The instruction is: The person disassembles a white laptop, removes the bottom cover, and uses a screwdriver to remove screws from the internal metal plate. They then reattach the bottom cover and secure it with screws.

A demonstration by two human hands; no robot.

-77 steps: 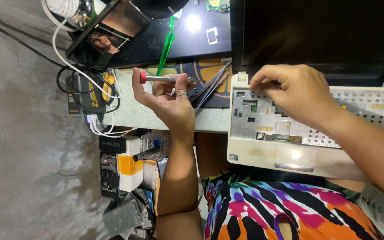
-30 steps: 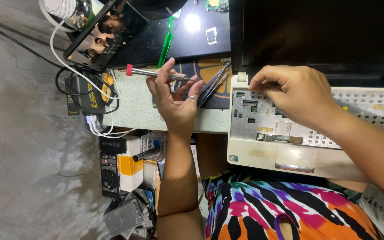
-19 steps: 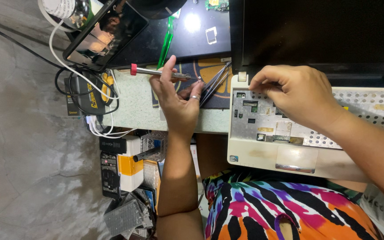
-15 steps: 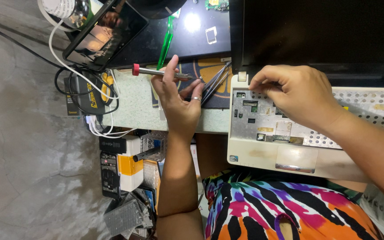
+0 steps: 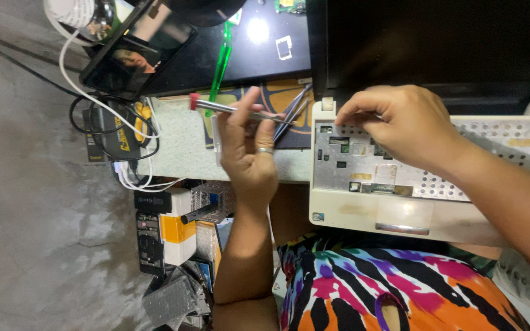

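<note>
Red-capped and silver, a slim screwdriver [image 5: 234,110] lies across the raised fingers of the left hand [image 5: 249,153], pinched level above the table [image 5: 182,147]; the right hand [image 5: 400,125] arches over the white laptop base [image 5: 363,184], fingertips drawn narrowly together on its stripped keyboard deck, any held part hidden

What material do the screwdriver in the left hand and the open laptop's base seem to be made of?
Screwdriver: shiny grey shaft, probably metal, with a red cap that looks plastic. Laptop base: cream, matte, yellowed casing, likely plastic; the inner perforated plate looks like dull metal.
</note>
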